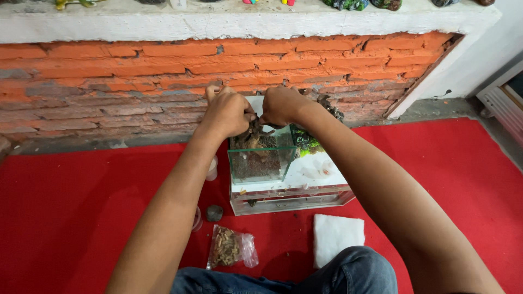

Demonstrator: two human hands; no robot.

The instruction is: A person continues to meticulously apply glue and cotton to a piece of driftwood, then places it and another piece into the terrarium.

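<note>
Head view. Both hands are raised over a small glass tank (pixel 256 158), close together, almost touching. Left hand (pixel 227 111) is curled shut on a dark piece of driftwood (pixel 251 133) that sits at the tank's open top; right hand (pixel 282 105) is also closed, fingers pinching the same wood from the other side. The small tank stands on a flat, larger glass case (pixel 294 197) directly below the hands. Green moss clump (pixel 308 144) lies just under the right wrist, on the case's white top. Nearer the body than the hands, on the red carpet (pixel 65 212): clear bag of brown pellets (pixel 229 247), white filter pad (pixel 336 235), small dark stone (pixel 214 213). Brick wall (pixel 109 81) beyond the hands.
</note>
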